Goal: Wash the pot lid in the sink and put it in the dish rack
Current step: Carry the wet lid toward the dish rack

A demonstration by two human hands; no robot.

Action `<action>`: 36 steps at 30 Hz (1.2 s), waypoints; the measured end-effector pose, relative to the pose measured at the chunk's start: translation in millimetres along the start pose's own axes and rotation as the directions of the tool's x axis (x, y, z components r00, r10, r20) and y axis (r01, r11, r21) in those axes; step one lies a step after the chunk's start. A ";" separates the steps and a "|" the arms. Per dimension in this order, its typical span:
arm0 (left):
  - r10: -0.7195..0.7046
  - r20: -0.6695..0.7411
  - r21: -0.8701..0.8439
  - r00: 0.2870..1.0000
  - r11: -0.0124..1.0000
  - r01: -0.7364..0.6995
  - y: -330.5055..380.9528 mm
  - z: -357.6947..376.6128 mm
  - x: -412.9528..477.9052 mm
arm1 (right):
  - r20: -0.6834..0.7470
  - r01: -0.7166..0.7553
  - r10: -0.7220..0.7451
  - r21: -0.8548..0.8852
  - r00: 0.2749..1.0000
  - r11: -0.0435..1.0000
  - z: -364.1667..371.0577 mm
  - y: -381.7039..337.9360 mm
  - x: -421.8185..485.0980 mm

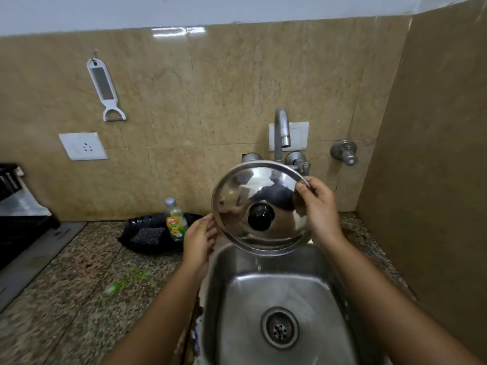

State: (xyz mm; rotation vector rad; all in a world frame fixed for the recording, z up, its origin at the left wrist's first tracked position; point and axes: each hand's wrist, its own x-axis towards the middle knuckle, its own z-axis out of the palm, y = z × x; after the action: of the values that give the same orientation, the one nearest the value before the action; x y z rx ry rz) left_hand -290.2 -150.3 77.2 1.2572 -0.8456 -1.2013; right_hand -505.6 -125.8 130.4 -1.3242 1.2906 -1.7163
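A round steel pot lid point(238, 196) with a black knob point(261, 216) is held up on edge above the back of the steel sink point(287, 288), its top face towards me. My right hand point(317, 209) grips its upper right rim, thumb on the front. My left hand point(199, 239) touches the lower left rim with its fingertips. A drop of water falls from the lid's bottom edge. The faucet spout point(281, 127) stands behind the lid with no water running.
A black tray point(137, 225) left of the sink holds a dish soap bottle point(176, 219) and a dark scrub pad point(148, 235). A black rack-like object point(15, 206) is at the far left. Speckled granite counter point(79, 285) spreads left; a stone side wall point(434, 180) stands right.
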 end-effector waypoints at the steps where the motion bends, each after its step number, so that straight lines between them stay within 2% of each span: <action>1: 0.002 -0.024 -0.004 1.000 1.000 -0.002 8.2 -9.9 4.7 | -0.038 -0.039 0.042 0.073 0.998 0.997 11.4 0.4 2.4; 3: 0.034 -0.067 -0.038 0.997 0.999 -0.037 27.6 -35.8 19.5 | -0.074 -0.123 0.142 0.215 0.987 0.969 44.1 -1.2 7.2; 7: 0.095 -0.116 -0.068 0.989 0.992 -0.103 75.5 -105.5 59.6 | -0.030 -0.249 0.292 0.445 0.956 0.860 132.7 -19.7 15.7; 13: 0.192 -0.114 0.053 0.975 0.981 -0.187 140.9 -241.4 117.7 | 0.033 -0.365 0.428 0.586 0.903 0.724 278.2 -36.3 23.5; 22: 0.289 -0.273 0.235 0.918 0.945 -0.228 240.2 -432.3 171.3 | 0.135 -0.401 0.398 0.565 0.907 0.721 523.2 -58.6 44.5; 27: 0.318 -0.413 0.268 0.853 0.938 -0.219 264.6 -525.8 202.3 | 0.153 -0.326 0.288 0.482 0.945 0.814 653.4 -64.6 48.2; 30: 0.314 -0.451 0.294 0.835 0.936 -0.194 269.3 -566.5 219.4 | 0.156 -0.246 0.198 0.410 0.968 0.878 717.3 -58.0 51.5; 36: 0.298 -0.493 0.351 0.817 0.928 -0.126 269.3 -624.4 250.1 | 0.184 -0.190 0.134 0.335 0.974 0.923 826.6 -41.8 59.4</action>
State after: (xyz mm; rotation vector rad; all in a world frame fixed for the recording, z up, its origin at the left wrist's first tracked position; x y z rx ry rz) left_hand 414.1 -268.0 200.4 1.6001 -0.7340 -0.4893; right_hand 260.3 -434.3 211.2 -1.0865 0.9230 -1.5996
